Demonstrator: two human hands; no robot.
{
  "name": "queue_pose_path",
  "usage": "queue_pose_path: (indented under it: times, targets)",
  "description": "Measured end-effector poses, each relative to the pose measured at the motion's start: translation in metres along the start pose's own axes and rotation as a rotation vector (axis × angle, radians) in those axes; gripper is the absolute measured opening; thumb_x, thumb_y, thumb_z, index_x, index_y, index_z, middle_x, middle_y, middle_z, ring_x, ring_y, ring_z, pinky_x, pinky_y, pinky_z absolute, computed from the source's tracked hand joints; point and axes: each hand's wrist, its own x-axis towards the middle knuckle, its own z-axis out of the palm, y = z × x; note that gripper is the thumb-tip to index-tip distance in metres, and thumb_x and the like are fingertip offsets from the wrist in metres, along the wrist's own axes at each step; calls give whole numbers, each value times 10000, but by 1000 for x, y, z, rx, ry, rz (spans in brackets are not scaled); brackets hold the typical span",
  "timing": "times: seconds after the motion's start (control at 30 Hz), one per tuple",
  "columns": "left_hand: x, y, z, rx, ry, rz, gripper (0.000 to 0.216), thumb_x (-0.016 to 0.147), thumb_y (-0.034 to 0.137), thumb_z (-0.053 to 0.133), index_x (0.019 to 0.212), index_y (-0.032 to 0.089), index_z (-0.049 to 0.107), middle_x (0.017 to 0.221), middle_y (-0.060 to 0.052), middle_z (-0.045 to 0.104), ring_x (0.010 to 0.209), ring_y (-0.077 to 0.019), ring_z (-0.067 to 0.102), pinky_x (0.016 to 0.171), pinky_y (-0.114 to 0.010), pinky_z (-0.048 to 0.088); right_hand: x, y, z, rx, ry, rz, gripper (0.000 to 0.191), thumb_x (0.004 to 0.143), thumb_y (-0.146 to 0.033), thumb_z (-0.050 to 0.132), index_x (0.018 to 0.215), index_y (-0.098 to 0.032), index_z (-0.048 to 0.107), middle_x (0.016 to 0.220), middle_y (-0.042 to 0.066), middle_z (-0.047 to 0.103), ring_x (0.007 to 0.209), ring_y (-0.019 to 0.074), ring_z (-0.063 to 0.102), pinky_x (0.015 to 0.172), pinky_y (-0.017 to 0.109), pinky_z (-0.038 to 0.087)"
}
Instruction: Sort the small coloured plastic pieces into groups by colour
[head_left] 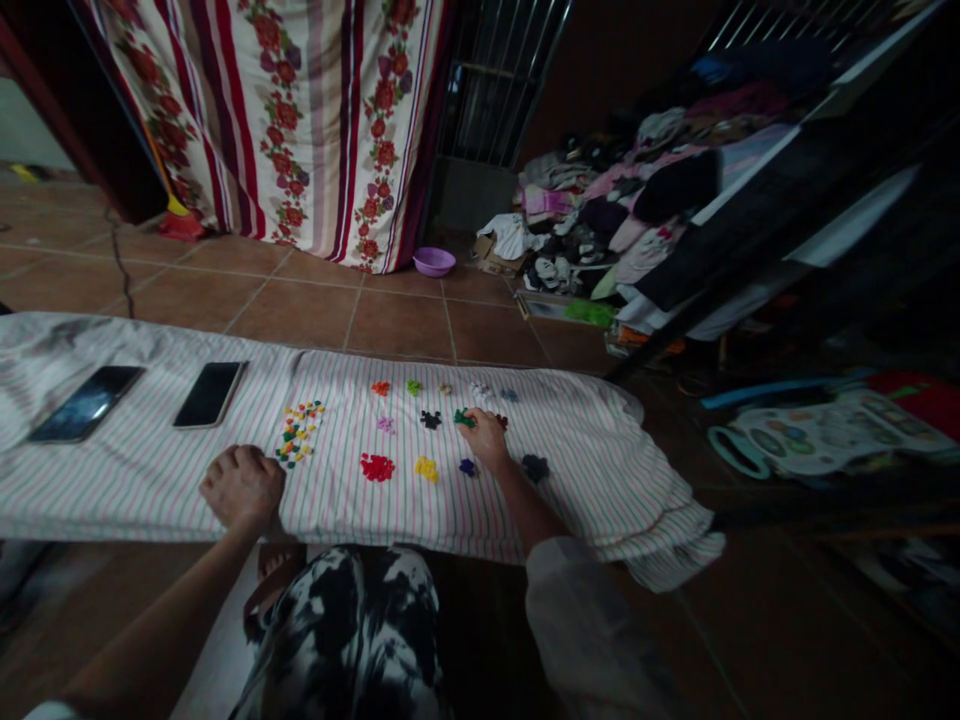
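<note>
My right hand (487,438) reaches over the striped cloth, its fingertips pinched together at a small pile of green pieces (462,416). Anything between those fingertips is too small to make out. Dark red pieces (503,423) show partly behind that hand. My left hand (244,485) rests on the cloth with its fingers curled under, hiding whatever may be in them. Just beyond it lies a mixed scatter of yellow, green, white and orange pieces (299,432). Sorted piles near the right hand include red (377,467), yellow (427,468), dark blue (468,467) and black pieces (430,420).
Two phones (210,394) lie on the cloth at the left. Along the far side sit orange (381,388), light green (414,387) and pale piles (480,390); a dark pile (535,467) is at the right. A purple basin (434,262) stands on the floor beyond.
</note>
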Motion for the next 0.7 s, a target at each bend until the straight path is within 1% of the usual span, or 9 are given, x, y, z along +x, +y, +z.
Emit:
queue_pose_path:
  times: [0.1, 0.17, 0.27, 0.33, 0.47, 0.53, 0.6, 0.7]
  targets:
    - [0, 0, -1, -22, -12, -4, 353, 817, 322, 356, 1011, 135, 585, 1081, -165, 579, 1047, -308, 465, 845, -423, 314, 1, 4, 0, 50, 41, 19, 153, 769, -207, 546, 888, -191, 641, 880, 58, 672, 856, 190, 597, 864, 317, 440]
    - [-1, 1, -2, -24, -10, -2, 346, 818, 319, 362, 1008, 133, 583, 1082, -165, 577, 1053, -308, 460, 853, -425, 312, 2, 4, 0, 49, 56, 61, 187, 775, -247, 562, 930, -177, 639, 910, 71, 675, 880, 198, 603, 876, 328, 438]
    - [-1, 1, -4, -15, -5, 7, 338, 831, 314, 354, 996, 126, 582, 1075, -164, 576, 1045, -302, 464, 848, -421, 318, 5, 1, 2, -33, 28, 149, 343, 754, -339, 637, 1042, -154, 625, 960, 105, 667, 971, 238, 590, 881, 344, 434]
    - [0, 1, -4, -9, -6, 8, 331, 838, 309, 349, 984, 126, 582, 1066, -160, 576, 1034, -297, 471, 842, -419, 322, 7, -3, 2, -98, -13, 178, 402, 742, -353, 665, 1084, -147, 619, 993, 123, 658, 1023, 254, 573, 885, 340, 429]
    - [0, -1, 0, -17, 8, 11, 316, 840, 305, 350, 966, 130, 580, 1062, -155, 576, 1041, -297, 477, 846, -419, 324, 9, -5, 0, -124, -49, 171, 324, 764, -277, 640, 1059, -141, 637, 995, 119, 657, 1036, 231, 569, 899, 302, 415]
    - [0, -2, 2, -35, 19, 13, 307, 832, 299, 360, 969, 132, 578, 1078, -153, 573, 1058, -298, 473, 857, -420, 321, 9, -5, -2, -114, -52, 156, 292, 784, -282, 620, 1045, -153, 639, 976, 103, 658, 1021, 218, 575, 897, 296, 413]
    - [0, -3, 3, -45, 24, 15, 305, 826, 298, 365, 975, 134, 574, 1099, -155, 571, 1071, -298, 468, 862, -419, 321, 9, -6, -6, -129, -54, 151, 312, 799, -337, 616, 1066, -178, 631, 996, 90, 647, 1011, 214, 577, 890, 304, 411]
    - [0, -2, 0, -36, 12, 15, 306, 832, 300, 360, 976, 134, 574, 1105, -154, 575, 1065, -295, 469, 859, -416, 322, 13, -14, -11, -198, -80, 196, 429, 788, -458, 633, 1135, -207, 613, 1093, 111, 609, 1017, 235, 571, 878, 339, 404]
